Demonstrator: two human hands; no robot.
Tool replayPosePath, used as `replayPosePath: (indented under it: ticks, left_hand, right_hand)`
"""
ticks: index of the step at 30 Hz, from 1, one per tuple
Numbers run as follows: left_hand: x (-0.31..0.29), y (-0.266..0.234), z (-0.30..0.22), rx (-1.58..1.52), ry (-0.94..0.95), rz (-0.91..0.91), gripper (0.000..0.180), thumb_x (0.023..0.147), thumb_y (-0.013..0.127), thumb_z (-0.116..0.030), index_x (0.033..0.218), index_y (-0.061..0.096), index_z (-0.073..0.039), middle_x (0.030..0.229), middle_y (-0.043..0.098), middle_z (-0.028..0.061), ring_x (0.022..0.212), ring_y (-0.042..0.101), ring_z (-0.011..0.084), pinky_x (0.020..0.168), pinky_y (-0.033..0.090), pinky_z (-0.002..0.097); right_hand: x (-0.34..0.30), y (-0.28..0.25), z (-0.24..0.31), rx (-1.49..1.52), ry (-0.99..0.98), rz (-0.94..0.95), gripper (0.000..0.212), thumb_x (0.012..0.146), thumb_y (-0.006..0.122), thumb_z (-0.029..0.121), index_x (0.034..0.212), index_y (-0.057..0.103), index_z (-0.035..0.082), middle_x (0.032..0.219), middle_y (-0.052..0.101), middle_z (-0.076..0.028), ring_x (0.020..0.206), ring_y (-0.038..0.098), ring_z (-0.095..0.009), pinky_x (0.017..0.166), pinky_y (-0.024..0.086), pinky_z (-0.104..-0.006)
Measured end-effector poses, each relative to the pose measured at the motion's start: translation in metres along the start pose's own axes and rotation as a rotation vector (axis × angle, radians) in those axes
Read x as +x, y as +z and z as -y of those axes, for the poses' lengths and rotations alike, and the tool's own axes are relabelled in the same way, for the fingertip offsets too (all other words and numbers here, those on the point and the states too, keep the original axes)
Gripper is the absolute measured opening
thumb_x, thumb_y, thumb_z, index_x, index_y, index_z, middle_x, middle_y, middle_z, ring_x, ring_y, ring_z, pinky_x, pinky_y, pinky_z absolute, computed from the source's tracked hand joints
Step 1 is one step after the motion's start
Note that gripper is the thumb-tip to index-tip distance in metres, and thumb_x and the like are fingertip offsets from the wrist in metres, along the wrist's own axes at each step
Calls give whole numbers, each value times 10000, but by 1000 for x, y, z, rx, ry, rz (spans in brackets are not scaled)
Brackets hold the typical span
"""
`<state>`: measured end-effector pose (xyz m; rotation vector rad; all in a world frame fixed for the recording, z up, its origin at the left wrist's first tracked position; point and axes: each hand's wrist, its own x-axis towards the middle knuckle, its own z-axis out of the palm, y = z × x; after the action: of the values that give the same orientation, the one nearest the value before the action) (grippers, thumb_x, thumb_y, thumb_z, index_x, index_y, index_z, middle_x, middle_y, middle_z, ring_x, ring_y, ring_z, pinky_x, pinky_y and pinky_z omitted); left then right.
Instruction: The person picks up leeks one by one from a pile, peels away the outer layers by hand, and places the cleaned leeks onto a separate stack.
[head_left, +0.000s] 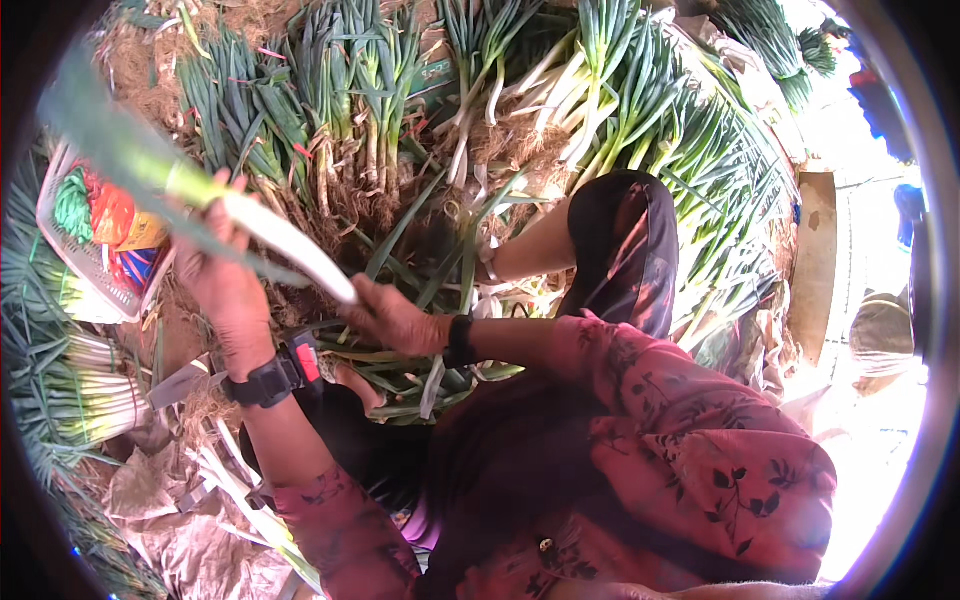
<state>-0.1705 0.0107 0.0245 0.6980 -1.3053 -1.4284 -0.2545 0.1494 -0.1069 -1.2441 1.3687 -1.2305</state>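
Note:
A single thick leek [290, 240] with a white shaft and green leaves slants across the left of the head view. My left hand [225, 275] is closed round the middle of it, where white turns to green. Its leafy end points to the upper left and is blurred. At the white lower end my right hand [390, 315] is closed, fingers pressed on the tip. Loose leek leaves [430, 290] lie on the ground beyond my right hand.
A pale plastic basket [75, 270] with coloured ties or bags stands at the left. A bundle of leeks [100, 390] lies nearer, beside a flat metal blade [180, 384]. Rooted leeks [350, 130] line the far side; more leeks [710, 190] pile up at right, near a board [815, 265].

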Motion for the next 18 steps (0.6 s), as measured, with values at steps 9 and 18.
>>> replayPosePath:
  ticks: [9,18]
  left_hand:
    - [-6,13,-3,46,-226,158,389,950,499,-218,1260,486,16,1146,591,177,1068,582,262,937,456,371]
    - [-11,-18,-3,39,-413,-112,307,948,506,-223,1147,547,7,1012,622,130,912,616,211,841,485,329]
  right_hand:
    - [116,-209,-29,232,90,-838,200,900,494,219,805,532,48,600,495,-31,460,458,-139,403,394,-287]
    - [93,-346,-205,-1246,405,-746,316,816,583,214,1005,571,-39,863,634,-231,810,622,-382,706,498,-472]
